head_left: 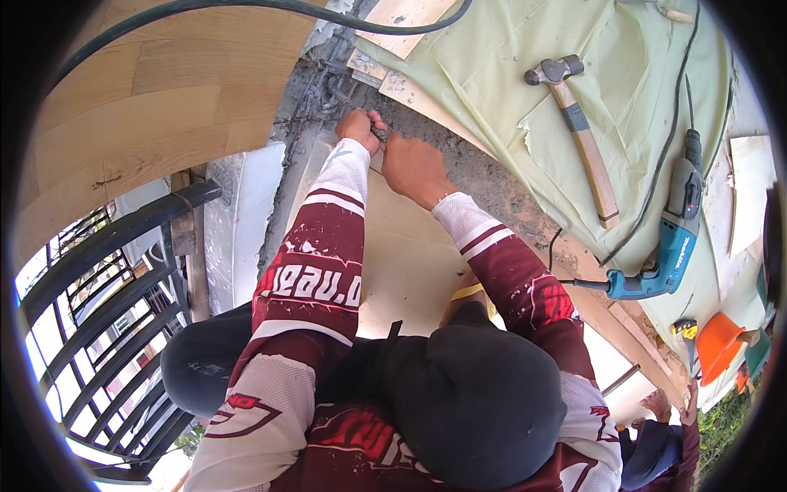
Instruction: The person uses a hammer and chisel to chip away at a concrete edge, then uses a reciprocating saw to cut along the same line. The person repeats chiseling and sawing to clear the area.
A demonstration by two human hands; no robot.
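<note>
Both of my hands are at a rough, broken strip of concrete (321, 92) at the top middle. My left hand (358, 129) is curled closed around a short grey ribbed rod (379, 133), which looks like a piece of rebar. Just to the right and nearer to me, my right hand (415, 167) is closed too, with its thumb side against the rod's near end. The fingers hide most of the rod, and its far end blends into the grey rubble.
Right of my hands, a pale green sheet (492, 74) carries a wooden-handled hammer (586, 152) and a corded blue power drill (668, 254). An orange helmet-like object (718, 348) lies beyond. Black railing (106, 246) stands left. Another person (656, 447) is at lower right.
</note>
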